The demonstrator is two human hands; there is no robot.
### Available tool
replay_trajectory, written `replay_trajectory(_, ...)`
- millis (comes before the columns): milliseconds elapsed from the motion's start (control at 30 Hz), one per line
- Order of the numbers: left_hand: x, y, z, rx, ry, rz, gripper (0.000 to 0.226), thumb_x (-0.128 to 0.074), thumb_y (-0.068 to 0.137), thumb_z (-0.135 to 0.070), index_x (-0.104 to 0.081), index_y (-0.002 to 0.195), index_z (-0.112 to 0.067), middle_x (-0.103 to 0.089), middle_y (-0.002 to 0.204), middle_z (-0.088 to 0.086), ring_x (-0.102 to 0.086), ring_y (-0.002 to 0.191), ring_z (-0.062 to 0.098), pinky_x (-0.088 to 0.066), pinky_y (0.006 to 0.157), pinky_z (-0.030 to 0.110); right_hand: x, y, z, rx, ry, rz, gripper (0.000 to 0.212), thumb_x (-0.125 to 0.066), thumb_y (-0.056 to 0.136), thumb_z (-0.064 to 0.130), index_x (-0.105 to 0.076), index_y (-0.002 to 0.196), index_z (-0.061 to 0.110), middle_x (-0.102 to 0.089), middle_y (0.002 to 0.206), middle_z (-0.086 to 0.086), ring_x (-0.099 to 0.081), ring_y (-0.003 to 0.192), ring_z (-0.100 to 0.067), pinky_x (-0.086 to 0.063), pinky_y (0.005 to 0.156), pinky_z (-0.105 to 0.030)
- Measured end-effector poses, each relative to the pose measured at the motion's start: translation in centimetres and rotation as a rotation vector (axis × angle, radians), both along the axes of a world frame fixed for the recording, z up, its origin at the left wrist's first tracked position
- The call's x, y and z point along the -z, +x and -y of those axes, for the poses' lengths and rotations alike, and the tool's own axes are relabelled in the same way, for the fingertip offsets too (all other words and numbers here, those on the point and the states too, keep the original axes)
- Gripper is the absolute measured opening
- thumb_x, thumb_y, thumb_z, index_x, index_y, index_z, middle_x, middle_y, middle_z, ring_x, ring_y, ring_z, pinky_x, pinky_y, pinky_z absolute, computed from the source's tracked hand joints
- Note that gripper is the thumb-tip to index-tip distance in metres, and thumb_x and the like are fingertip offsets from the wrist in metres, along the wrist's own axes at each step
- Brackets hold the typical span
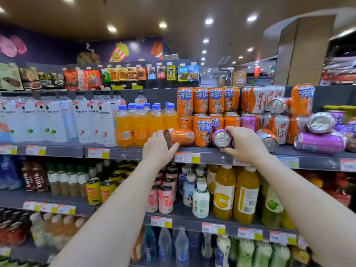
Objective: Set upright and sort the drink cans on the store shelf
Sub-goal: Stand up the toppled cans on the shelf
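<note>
Two tipped cans at the shelf front | orange can on its side, my left hand curled round its end | purple can top facing me, my right hand wrapped round it | upright cans just behind

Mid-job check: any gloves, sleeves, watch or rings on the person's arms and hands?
No. The left hand and right hand are bare: no gloves or rings visible. The left forearm and right forearm are uncovered as far as the frame shows, with no sleeve, watch or bracelet in view.
</note>
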State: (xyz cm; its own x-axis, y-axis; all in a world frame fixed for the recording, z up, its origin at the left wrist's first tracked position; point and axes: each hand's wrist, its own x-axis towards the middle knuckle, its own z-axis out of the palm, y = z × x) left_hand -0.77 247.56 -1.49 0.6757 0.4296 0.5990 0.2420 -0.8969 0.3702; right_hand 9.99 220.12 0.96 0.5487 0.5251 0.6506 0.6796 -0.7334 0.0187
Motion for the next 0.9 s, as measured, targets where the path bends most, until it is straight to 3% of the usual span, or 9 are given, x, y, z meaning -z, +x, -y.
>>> replay_trajectory(167,0.1,1.5,-0.6,0.019,-0.031,0.044,0.078,-0.063,0.087,-0.066,-0.042,0.144,-0.017,-0.058,0.137,0.006,-0.058,0.122,0.028,-0.051,0.098,0.044,-0.8,0.9,0.1,-0.003,0.105,0.034,0.062,-0.076,0.078,0.057,-0.062,0.121,0.015,-0.07,0.108,-0.003,-0.064,0.097,-0.025,-0.053,0.081,-0.037)
replay_trajectory(367,0.4,2.2,-1.6,0.094,-0.032,0.118,0.077,-0.07,0.083,-0.066,-0.048,0.139,-0.019,-0.059,0.131,0.003,-0.058,0.118,0.025,-0.052,0.098,0.044,-1.9,2.6,-0.8,0.053,0.261,-0.2,0.071,-0.066,0.078,0.069,-0.057,0.127,0.019,-0.069,0.112,-0.001,-0.064,0.098,-0.022,-0.056,0.077,-0.039)
replay_trajectory(533,0.3,2.6,-2.0,0.147,0.038,0.222,0.073,-0.071,0.083,-0.063,-0.052,0.139,-0.019,-0.06,0.125,0.002,-0.057,0.115,0.022,-0.051,0.097,0.04,-2.3,4.4,-1.6,0.041,0.39,-0.373,0.075,-0.068,0.087,0.06,-0.05,0.141,0.011,-0.064,0.131,-0.007,-0.06,0.118,-0.027,-0.048,0.086,-0.037)
replay_trajectory(900,-2.1,5.3,0.1,0.181,0.121,0.316,0.067,-0.071,0.086,-0.055,-0.056,0.139,-0.016,-0.056,0.121,0.002,-0.053,0.112,0.021,-0.048,0.091,0.032,-1.9,6.2,-1.6,0.049,0.382,-0.387,0.081,-0.063,0.083,0.071,-0.051,0.14,0.015,-0.066,0.126,-0.004,-0.062,0.113,-0.025,-0.056,0.09,-0.046)
